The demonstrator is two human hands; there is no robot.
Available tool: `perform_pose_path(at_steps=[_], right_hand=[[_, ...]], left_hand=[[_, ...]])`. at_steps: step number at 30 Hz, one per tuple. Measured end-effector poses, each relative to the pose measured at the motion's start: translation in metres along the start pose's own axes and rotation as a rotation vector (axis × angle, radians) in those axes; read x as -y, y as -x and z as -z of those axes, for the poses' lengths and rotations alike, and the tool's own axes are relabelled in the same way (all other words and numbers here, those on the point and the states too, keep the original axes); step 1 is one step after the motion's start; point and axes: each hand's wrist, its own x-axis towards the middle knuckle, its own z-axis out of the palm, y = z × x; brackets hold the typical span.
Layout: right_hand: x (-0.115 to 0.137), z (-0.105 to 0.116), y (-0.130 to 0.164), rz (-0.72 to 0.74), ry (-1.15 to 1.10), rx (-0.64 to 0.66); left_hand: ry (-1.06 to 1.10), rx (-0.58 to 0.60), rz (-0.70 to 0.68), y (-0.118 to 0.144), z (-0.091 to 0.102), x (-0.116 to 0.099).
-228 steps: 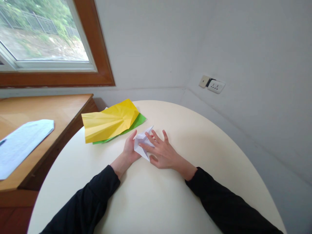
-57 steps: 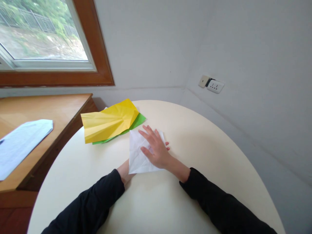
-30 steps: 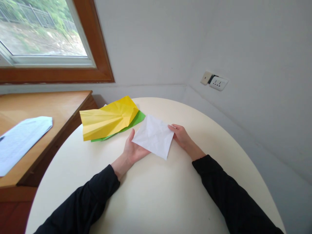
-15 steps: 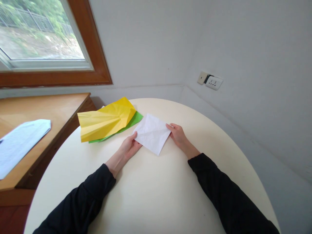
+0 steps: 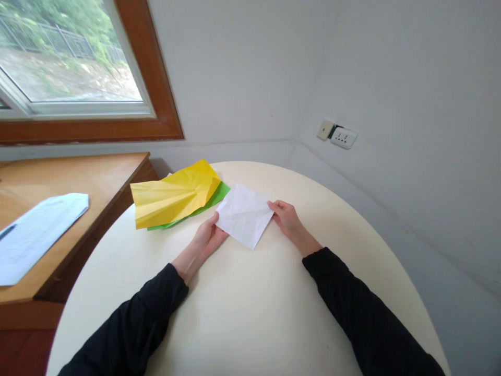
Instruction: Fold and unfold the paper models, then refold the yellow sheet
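Head view: the left hand (image 5: 206, 239) and right hand (image 5: 285, 218) each pinched an opposite corner of the creased white sheet (image 5: 243, 214), held just above the bench (image 5: 242, 308). Even tension would keep it flat; yellow paper (image 5: 174, 195) lay beside it.

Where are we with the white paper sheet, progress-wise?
Done: the white sheet lies open and creased all over, so folds were made in it. In hand: left hand and right hand pinch its opposite corners over the table. Left: no folded shape yet; yellow sheet and green sheet lie untouched.
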Motion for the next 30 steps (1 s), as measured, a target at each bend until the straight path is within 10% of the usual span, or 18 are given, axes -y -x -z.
perform_pose_path(at_steps=[15, 30], right_hand=[[-0.002, 0.008, -0.012, -0.013, -0.156, -0.043], [-0.005, 0.006, -0.012, 0.013, -0.101, -0.019]], left_hand=[[-0.026, -0.098, -0.174, 0.059, 0.031, -0.026], [0.088, -0.300, -0.627, 0.124, 0.041, -0.110]])
